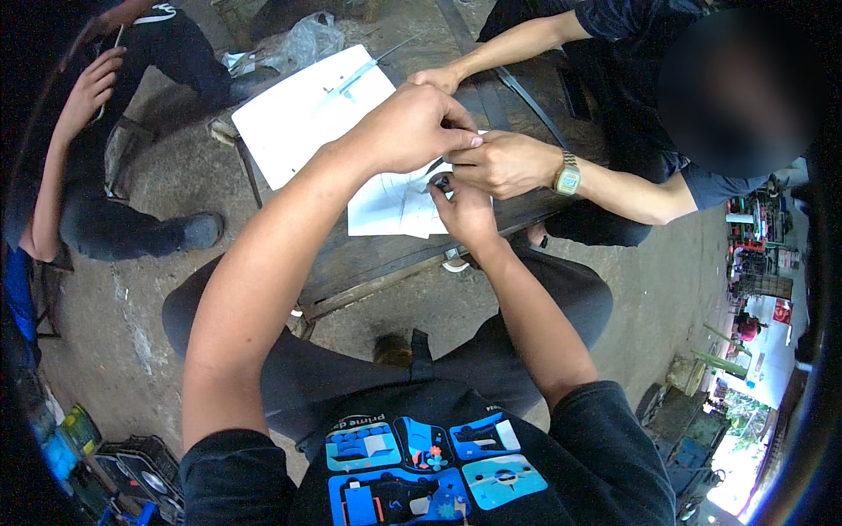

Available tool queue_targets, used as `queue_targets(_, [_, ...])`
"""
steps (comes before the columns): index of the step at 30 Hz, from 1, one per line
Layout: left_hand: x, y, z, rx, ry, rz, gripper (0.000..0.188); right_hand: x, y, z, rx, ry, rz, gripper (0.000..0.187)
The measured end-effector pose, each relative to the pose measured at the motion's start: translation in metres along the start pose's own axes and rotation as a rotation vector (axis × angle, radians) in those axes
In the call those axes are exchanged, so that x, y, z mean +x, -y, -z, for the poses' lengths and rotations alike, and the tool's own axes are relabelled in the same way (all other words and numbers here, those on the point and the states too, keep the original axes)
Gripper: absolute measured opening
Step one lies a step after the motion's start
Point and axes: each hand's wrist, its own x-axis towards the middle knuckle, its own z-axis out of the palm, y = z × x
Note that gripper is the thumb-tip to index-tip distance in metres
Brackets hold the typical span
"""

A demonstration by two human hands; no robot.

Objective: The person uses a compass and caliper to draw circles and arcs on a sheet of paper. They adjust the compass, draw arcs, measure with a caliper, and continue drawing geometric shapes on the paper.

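Observation:
My left hand (421, 127) reaches across the paper with thumb and fingers closed together, right beside a co-worker's hand (498, 165) that wears a gold-coloured watch (567, 175). Whatever it pinches is hidden. Just below, my right hand (467, 212) is closed on a small dark object (441, 182), whose kind I cannot make out. Under these hands lies a white sheet (373, 212) with thin curved lines on it. The co-worker's other hand (438, 80) rests at the far side of the bench.
A larger white sheet (285, 123) on the wooden bench (351, 267) carries a caliper (353, 81). A dark metal bar (531, 95) lies near the far right. Crumpled clear plastic (309, 42) is beyond the paper. Another person (132, 210) sits at the left.

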Motion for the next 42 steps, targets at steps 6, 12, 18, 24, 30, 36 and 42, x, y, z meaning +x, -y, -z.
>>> queue_targets(6, [-0.002, 0.004, -0.003, -0.045, 0.036, 0.018, 0.026, -0.002, -0.002, -0.003, -0.041, -0.047, 0.052, 0.026])
queue_targets(12, [-0.006, 0.009, -0.006, -0.082, 0.029, 0.005, 0.026, -0.003, -0.004, -0.008, 0.036, -0.042, 0.003, 0.026])
queue_targets(18, [-0.007, 0.009, -0.006, -0.104, 0.018, -0.026, 0.026, -0.002, -0.005, -0.013, 0.015, -0.068, -0.001, 0.027])
queue_targets(24, [-0.009, 0.012, -0.008, -0.095, 0.003, -0.023, 0.031, -0.004, -0.007, -0.015, 0.004, -0.062, -0.019, 0.027])
queue_targets(30, [-0.027, 0.069, 0.002, -0.107, -0.429, 0.169, 0.022, -0.005, -0.006, -0.015, 0.095, -0.024, -0.045, 0.024])
queue_targets(36, [-0.098, 0.112, -0.037, 0.352, 0.034, 0.626, 0.07, -0.007, 0.0, -0.012, 0.106, -0.056, -0.036, 0.018])
queue_targets(42, [-0.095, 0.126, -0.052, 0.406, 0.161, 0.599, 0.088, -0.009, -0.008, -0.02, -0.025, -0.092, 0.059, 0.016])
